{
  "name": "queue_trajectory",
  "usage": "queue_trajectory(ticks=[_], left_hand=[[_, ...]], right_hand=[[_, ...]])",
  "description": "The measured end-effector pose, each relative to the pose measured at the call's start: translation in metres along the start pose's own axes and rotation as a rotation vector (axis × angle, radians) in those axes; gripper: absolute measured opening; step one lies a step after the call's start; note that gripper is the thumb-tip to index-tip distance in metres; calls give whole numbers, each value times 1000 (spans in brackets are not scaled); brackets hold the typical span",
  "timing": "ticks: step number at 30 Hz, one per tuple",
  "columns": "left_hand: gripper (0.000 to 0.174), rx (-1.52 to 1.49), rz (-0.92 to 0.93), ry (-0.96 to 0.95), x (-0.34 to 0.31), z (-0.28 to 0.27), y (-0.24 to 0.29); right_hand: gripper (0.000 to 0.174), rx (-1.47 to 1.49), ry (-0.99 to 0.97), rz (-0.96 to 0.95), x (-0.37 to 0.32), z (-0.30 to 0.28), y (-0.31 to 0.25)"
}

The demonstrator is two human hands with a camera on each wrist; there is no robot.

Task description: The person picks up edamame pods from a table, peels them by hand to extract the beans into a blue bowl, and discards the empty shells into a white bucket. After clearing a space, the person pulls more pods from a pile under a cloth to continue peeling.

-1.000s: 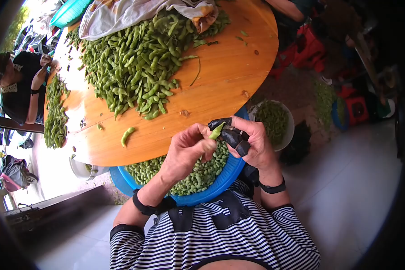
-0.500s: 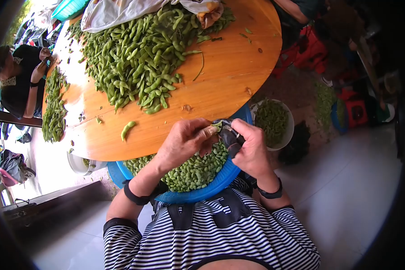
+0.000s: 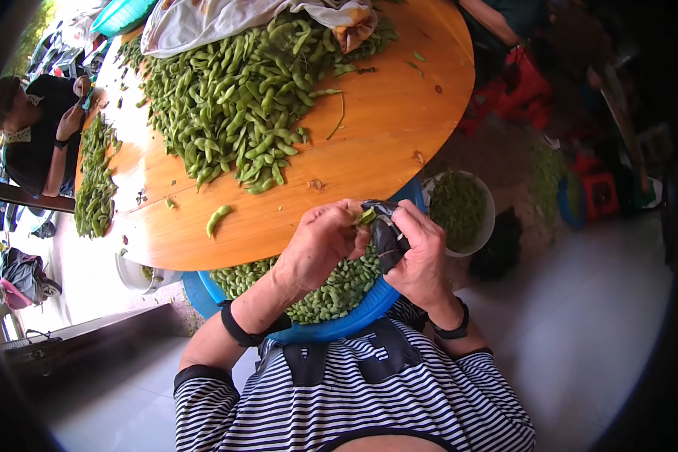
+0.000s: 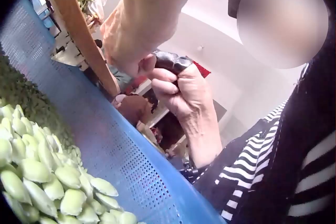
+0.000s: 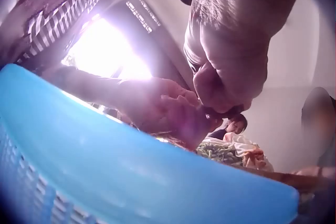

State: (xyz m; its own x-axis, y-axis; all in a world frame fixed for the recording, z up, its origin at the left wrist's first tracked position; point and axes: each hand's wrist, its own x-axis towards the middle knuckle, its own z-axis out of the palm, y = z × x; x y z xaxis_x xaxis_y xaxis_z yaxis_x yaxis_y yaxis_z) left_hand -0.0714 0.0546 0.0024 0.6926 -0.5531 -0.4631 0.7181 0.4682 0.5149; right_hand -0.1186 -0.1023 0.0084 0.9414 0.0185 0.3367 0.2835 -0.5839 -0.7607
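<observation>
Both hands meet above the blue basket (image 3: pixel 369 311) of shelled green beans (image 3: pixel 331 294). Between the fingertips of the left hand (image 3: pixel 313 248) is a green pod (image 3: pixel 364 217), partly hidden. The right hand (image 3: pixel 423 260) has black coverings (image 3: pixel 386 237) on its digits and pinches the pod's other side. In the left wrist view, the right hand (image 4: pixel 191 95) is curled beside the left hand (image 4: pixel 139 32), with the pod out of sight. The right wrist view shows the left hand (image 5: pixel 170 111) against the right hand (image 5: pixel 231 56) beyond the basket rim (image 5: pixel 157 166).
A large pile of pods (image 3: pixel 233 113) lies on the round wooden table (image 3: pixel 384 135) under a white cloth (image 3: pixel 211 26). One loose pod (image 3: pixel 218 220) is near the edge. A white bucket (image 3: pixel 490 215) stands at the right. Another person (image 3: pixel 45 135) sits at the left.
Compared with a second ago, less of the pod shows between the hands, and the right hand's covered digits have drawn together and tilted. The seated person's hands have shifted slightly.
</observation>
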Motion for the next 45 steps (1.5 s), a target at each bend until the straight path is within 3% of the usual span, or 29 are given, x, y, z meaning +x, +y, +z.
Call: queue_trajectory(ticks=[1, 3, 6, 8, 9, 12, 13, 15, 16, 19, 20, 21, 23, 24, 25, 28, 31, 33, 34, 35, 37, 39, 41, 43, 45], left_hand=[[15, -1, -3, 0, 2, -5, -1], [13, 359, 65, -135, 6, -18, -2], [16, 556, 109, -201, 3, -16, -1], [17, 678, 109, -195, -1, -9, -1], [17, 681, 115, -191, 0, -10, -5], [14, 1005, 337, -142, 1, -14, -10], [14, 1225, 604, -205, 3, -13, -8], [21, 1396, 868, -191, 12, -17, -17], [27, 1588, 865, -177, 10, -20, -18], [30, 1632, 899, -196, 8, -18, -20], [17, 1502, 836, -224, 9, -19, -19], [17, 1503, 835, -226, 8, -19, -16], [12, 977, 156, -280, 4, -15, -6], [18, 777, 40, -308, 1, -9, -2], [18, 777, 40, -309, 2, -10, -3], [22, 395, -113, -376, 7, -22, -16], [22, 302, -155, -350, 8, -37, -29], [20, 439, -144, -344, 2, -39, -27], [19, 859, 79, -423, -3, -38, -25], [18, 1273, 316, -491, -7, -37, -21], [18, 1417, 326, -493, -14, -36, 0], [18, 1447, 518, -454, -13, -29, 41], [20, 1855, 876, -159, 3, -36, 75], [22, 2032, 1088, 118, 21, -44, 102], [24, 2129, 1146, 180, 39, -56, 115]], right_hand=[[22, -8, 0, -5, 0, -1, -1], [19, -8, 2, 11, -1, -1, 2], [17, 92, 8, 50, -1, -5, 8], [16, 244, -53, 246, -1, -10, 12], [16, 248, -54, 239, 0, -11, 12], [15, 135, 7, 132, 0, -10, 12], [15, 143, 5, 120, 0, -10, 12], [15, 135, 4, 143, -1, -13, 13], [15, 109, -22, 140, -3, -14, 16], [14, 33, -9, 55, -6, -15, 11], [12, 42, -9, 54, -9, -16, 11], [12, 42, -8, 55, -9, -18, 13], [12, 117, -54, 58, -11, -23, 15], [10, 116, -51, 58, -11, -25, 17], [10, 115, -51, 58, -11, -27, 17], [10, 211, -85, 88, -11, -30, 14], [12, 213, -128, 104, -12, -33, 15], [13, 145, -89, 88, -12, -40, 19], [14, 78, -51, 73, -12, -45, 24], [17, 77, -22, 234, -19, -58, 35], [12, -245, 129, 278, -15, -83, 51], [20, -592, 50, 353, -21, -116, 76], [31, -766, 74, 446, -33, -124, 102], [34, -751, 77, 432, -33, -125, 97], [37, -737, 83, 429, -32, -122, 92]])
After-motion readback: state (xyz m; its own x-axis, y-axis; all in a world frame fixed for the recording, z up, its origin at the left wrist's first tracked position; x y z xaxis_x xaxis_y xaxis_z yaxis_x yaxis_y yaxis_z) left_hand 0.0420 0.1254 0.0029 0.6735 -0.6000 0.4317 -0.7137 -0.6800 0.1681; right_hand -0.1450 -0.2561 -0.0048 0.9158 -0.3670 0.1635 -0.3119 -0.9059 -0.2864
